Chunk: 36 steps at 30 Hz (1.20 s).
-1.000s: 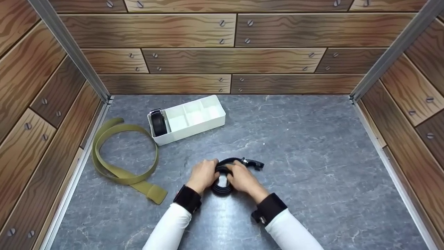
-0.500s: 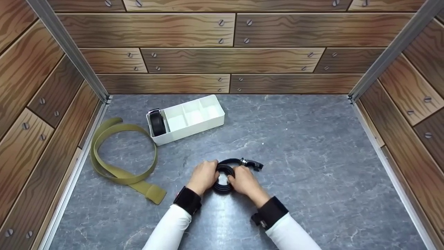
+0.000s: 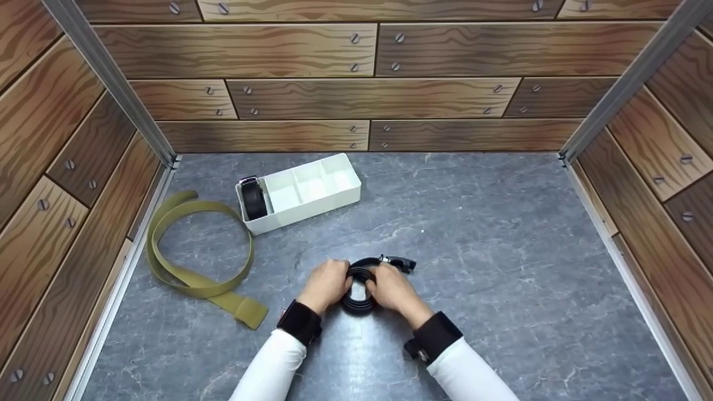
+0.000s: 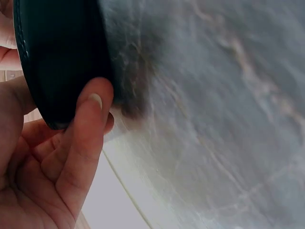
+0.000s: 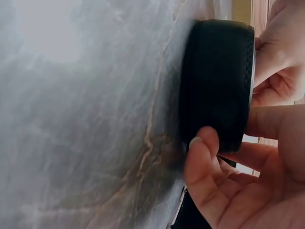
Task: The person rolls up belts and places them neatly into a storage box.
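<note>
A black belt [image 3: 357,307], wound into a coil, sits on its edge on the gray marbled bench [image 3: 501,250], near the person and about midway across, with the left hand [image 3: 326,284] and the right hand [image 3: 394,287] on either side of it. Both hands are closed onto the coil with bent fingers: each pinches the layered strap, the thumb toward the hole in the middle and fingers against the outside. The wrist views show a fingertip of each hand pressed flat on the smooth outer face, and stitching along the belt's upper edge. The belt's free end [image 3: 399,263], with a shiny metal piece, sticks out past the right hand on the far side of the coil. Farther back and to the left stands a white tray [image 3: 306,210] with four compartments; its leftmost one holds another rolled black belt [image 3: 254,199], upright. An olive belt [image 3: 206,291] lies in loose loops left of the tray, close to its near corner; whether they touch, I cannot tell. Black bands [image 3: 301,322] circle both wrists, below them white sleeves [image 3: 273,362].
</note>
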### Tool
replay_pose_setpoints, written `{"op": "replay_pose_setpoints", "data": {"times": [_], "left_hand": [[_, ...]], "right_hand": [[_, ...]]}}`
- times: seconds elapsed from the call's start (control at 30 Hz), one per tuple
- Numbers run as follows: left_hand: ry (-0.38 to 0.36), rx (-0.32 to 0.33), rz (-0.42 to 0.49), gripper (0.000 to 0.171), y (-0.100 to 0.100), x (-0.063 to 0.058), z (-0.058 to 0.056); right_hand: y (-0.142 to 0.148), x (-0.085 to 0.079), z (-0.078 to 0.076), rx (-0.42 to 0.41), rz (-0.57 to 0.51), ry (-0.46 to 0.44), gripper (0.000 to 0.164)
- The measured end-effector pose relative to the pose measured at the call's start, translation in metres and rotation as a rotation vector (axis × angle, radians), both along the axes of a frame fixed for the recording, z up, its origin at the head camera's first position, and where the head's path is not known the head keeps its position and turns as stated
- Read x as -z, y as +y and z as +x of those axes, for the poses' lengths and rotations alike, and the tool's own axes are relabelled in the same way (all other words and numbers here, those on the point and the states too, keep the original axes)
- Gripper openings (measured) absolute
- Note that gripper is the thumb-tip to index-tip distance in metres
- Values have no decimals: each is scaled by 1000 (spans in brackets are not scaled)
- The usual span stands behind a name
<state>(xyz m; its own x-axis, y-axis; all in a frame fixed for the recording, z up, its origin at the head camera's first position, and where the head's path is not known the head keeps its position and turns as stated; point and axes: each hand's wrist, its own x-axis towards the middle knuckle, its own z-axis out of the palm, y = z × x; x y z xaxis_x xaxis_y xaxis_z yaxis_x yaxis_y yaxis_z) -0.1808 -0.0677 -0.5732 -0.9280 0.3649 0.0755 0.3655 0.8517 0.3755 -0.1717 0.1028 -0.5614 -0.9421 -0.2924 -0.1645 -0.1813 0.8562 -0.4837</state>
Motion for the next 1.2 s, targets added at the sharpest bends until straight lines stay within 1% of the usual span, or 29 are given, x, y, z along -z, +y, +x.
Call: {"op": "replay_pose_setpoints", "data": {"times": [0.07, 0.17, 0.23, 0.3, 0.4, 0.5, 0.57, 0.67, 0.77, 0.9, 1.0, 1.03, 1.2], "left_hand": [[7, -8, -2, 15, 1, 0, 0], [3, -20, 4, 16, 1, 0, 1], [-4, -18, 10, 15, 1, 0, 1], [-9, -9, 11, 13, 1, 0, 0], [-24, 2, 4, 15, 0, 1, 0], [-42, 0, -1, 16, 1, 1, 0], [-52, -6, 3, 15, 2, 1, 0], [-63, -15, 3, 15, 4, 1, -1], [-79, -28, 4, 13, 6, -1, -1], [-86, -32, 2, 11, 7, -3, -1], [-79, -7, -18, 10, 6, -4, -2], [-79, 4, -25, 10, 6, -4, -3], [-67, 55, -52, 14, 6, -6, -2]], "right_hand": [[2, 0, 1, 32, -21, -12, 29], [3, -1, 4, 96, -36, -50, 27], [3, -1, 5, 112, -34, -54, 25], [2, -2, 5, 102, -19, -47, 23], [2, -3, 5, 53, 13, -19, 22], [4, -2, 4, 26, 24, -3, 22], [5, -1, 3, 23, 16, -3, 22], [7, 1, 2, 33, -8, 3, 23], [8, 0, 4, 69, -27, -14, 24], [7, -1, 5, 115, -35, -59, 22], [5, -1, 5, 101, -8, -37, 20], [5, -2, 5, 87, 8, -19, 19], [3, -3, 2, 29, 61, -4, 16]]}}
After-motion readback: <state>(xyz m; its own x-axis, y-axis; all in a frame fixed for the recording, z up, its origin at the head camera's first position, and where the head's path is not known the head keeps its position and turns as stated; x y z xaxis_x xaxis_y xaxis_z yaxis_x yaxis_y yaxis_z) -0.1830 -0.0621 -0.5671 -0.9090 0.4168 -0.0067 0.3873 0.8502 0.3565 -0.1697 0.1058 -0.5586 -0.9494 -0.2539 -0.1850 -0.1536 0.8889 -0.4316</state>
